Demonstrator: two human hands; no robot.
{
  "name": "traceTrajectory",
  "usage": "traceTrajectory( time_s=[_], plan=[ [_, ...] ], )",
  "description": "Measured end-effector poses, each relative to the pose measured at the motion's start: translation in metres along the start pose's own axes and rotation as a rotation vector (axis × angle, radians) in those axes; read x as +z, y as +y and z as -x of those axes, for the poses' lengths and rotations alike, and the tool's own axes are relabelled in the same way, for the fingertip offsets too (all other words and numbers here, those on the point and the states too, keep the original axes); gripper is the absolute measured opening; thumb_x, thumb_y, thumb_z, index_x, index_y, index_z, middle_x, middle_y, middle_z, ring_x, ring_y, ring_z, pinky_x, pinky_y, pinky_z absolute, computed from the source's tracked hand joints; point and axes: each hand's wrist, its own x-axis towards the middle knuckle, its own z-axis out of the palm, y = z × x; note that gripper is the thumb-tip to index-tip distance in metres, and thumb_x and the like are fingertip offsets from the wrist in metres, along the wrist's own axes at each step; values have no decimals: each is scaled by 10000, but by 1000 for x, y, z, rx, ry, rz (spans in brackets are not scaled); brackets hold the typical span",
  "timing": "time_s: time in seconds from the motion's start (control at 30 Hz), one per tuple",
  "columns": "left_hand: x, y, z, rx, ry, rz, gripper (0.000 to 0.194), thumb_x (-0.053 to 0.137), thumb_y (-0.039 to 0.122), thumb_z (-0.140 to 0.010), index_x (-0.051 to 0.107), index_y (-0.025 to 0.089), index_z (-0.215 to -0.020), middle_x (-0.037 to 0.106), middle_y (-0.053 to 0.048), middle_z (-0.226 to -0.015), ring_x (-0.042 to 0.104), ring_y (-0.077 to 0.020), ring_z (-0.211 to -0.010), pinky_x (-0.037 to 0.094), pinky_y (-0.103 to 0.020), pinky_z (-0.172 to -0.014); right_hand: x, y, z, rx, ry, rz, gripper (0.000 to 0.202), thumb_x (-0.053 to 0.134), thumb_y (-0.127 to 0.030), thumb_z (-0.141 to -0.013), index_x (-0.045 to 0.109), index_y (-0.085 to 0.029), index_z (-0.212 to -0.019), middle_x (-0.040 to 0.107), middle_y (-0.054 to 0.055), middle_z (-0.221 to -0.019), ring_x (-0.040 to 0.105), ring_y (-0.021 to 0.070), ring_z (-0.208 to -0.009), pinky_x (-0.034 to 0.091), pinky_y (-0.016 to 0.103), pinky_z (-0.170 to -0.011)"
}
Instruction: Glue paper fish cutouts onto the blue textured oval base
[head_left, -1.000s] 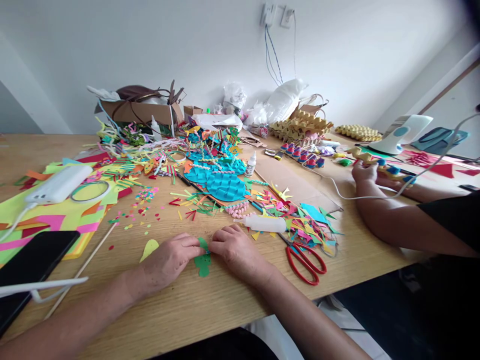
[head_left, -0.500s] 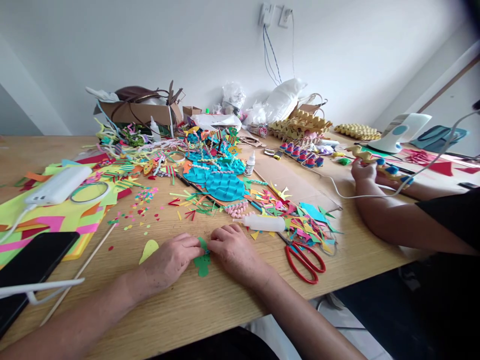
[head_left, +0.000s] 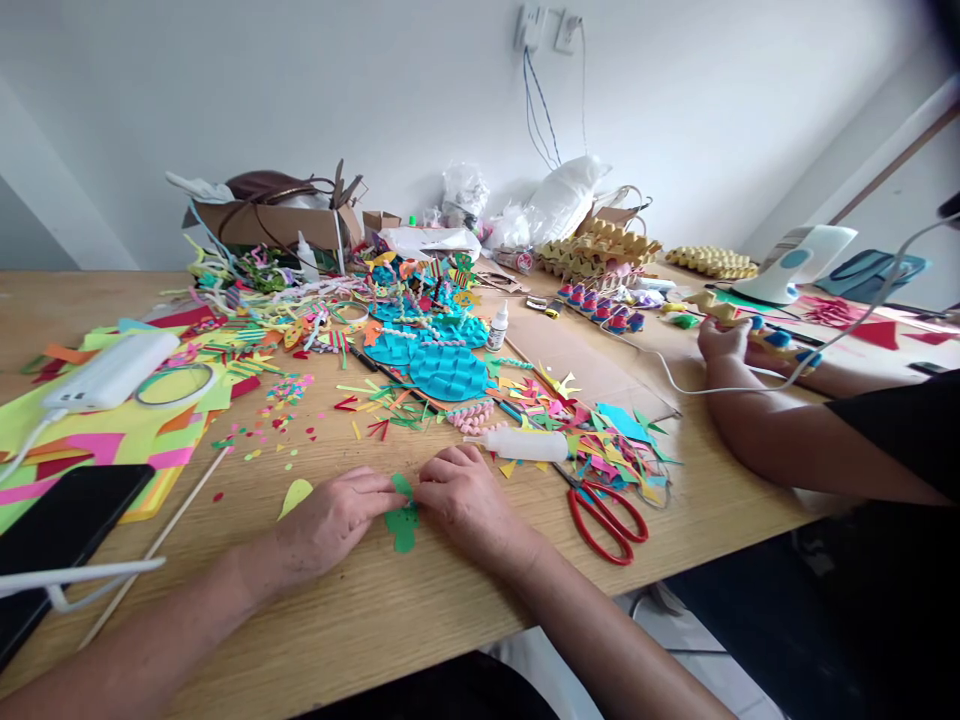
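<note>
plain pale wall point(head_left: 315, 90), white outlets point(head_left: 531, 28) high up, wood-grain table point(head_left: 360, 630), pale floor point(head_left: 694, 630) below, soft light

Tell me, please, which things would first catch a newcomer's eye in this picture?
Probably the bright blue craft piece in the middle of the table, with colourful paper scraps scattered near it. Close to the front edge, the fingers of the left hand and right hand meet at a green cutout. Red-handled scissors lie to the right of the hands.
</note>
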Motion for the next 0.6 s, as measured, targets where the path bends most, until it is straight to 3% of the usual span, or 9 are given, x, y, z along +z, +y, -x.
traceTrajectory(
  time_s=[0.27, 0.6],
  plan=[
    [2, -1, 1, 14, 8, 17, 440, 372, 1, -797, 609, 226, -1093, 642, -23, -972, 555, -154, -906, 473, -263, -794, 2, 0, 0, -2, 3, 1, 142, 545, -256, -845, 595, -191, -729, 612, 7, -777, 445, 145, -799, 248, 299, -715],
    [1, 4, -3, -25, -30, -30, 401, 364, 25, -822, 629, 210, -1060, 639, -41, -1006, 548, -177, -927, 464, -302, -822, 1, -2, -1, 20, -16, -3, 126, 551, -242, -838, 582, -192, -726, 587, -8, -739, 438, 132, -771, 256, 288, -721]
  ],
)
